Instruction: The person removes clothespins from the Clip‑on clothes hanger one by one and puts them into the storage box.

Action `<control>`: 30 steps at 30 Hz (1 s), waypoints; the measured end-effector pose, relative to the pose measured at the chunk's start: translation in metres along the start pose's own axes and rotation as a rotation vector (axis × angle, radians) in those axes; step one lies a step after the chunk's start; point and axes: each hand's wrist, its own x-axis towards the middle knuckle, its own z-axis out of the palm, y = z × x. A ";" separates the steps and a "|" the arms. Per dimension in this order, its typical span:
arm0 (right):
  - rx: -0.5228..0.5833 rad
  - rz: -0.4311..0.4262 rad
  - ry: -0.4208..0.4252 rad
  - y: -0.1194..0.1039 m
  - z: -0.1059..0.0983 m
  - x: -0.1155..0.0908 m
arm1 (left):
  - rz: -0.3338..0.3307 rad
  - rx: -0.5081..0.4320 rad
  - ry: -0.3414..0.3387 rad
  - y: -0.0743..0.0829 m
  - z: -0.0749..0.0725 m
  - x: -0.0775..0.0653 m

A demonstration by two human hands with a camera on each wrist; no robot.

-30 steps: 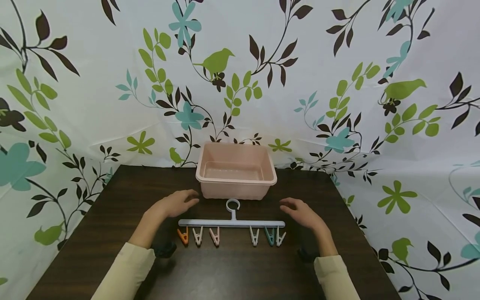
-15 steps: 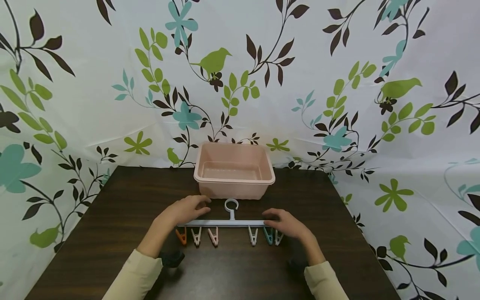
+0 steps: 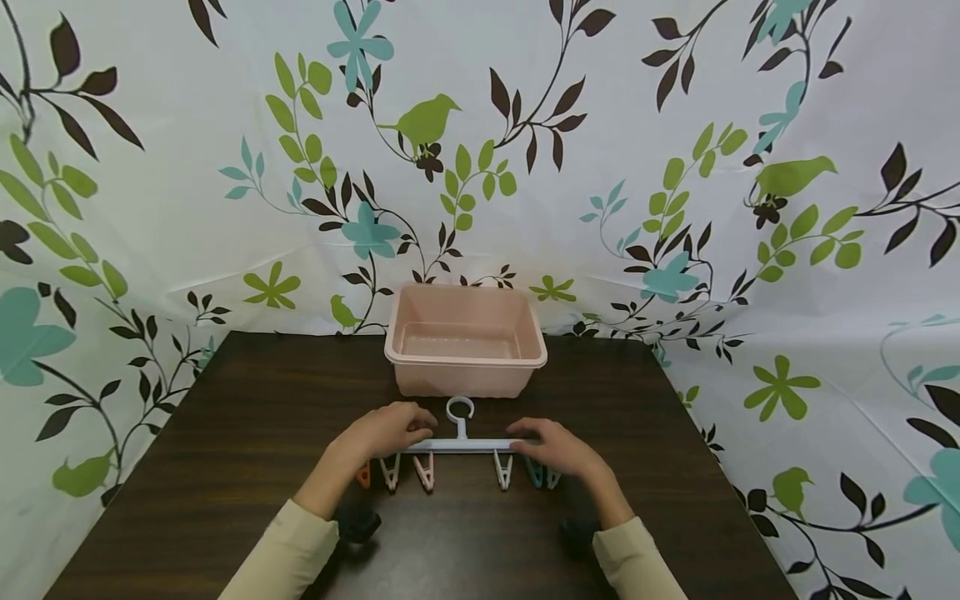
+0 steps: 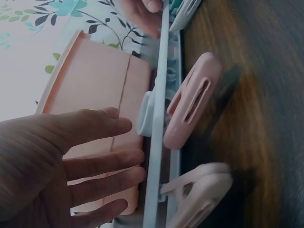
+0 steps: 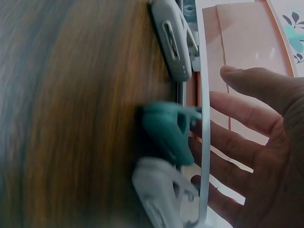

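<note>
A pale clip hanger (image 3: 468, 446) lies on the table, its ring hook pointing toward the far side. Small clothespins hang along the bar: orange (image 3: 363, 476), pink (image 3: 425, 473), teal (image 3: 534, 472) and several whitish ones. My left hand (image 3: 384, 433) hovers at the bar's left part, fingers loosely extended, fingertips right by the bar in the left wrist view. Over the right part is my right hand (image 3: 557, 445); its fingertips reach behind the bar in the right wrist view, the thumb (image 5: 256, 81) standing apart. The hands partly hide the outer clothespins in the head view.
A pink plastic basin (image 3: 465, 377) stands just beyond the hook. Beneath everything is a dark wood table (image 3: 450, 550), and a white cloth (image 3: 480, 225) printed with leaves and birds hangs along its back and right side.
Both hands have moved inward along the bar, toward the hook. The right hand has come from beyond the bar's end onto its right part. The hanger and basin stay in place.
</note>
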 end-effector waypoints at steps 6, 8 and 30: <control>-0.012 -0.018 -0.004 -0.008 0.005 0.007 | 0.022 -0.001 -0.004 0.000 0.002 0.003; -0.028 -0.027 -0.004 -0.009 0.007 0.009 | 0.019 -0.005 -0.007 0.000 0.002 0.004; -0.121 -0.069 -0.016 -0.011 0.011 0.019 | -0.022 0.023 -0.022 0.004 0.010 0.007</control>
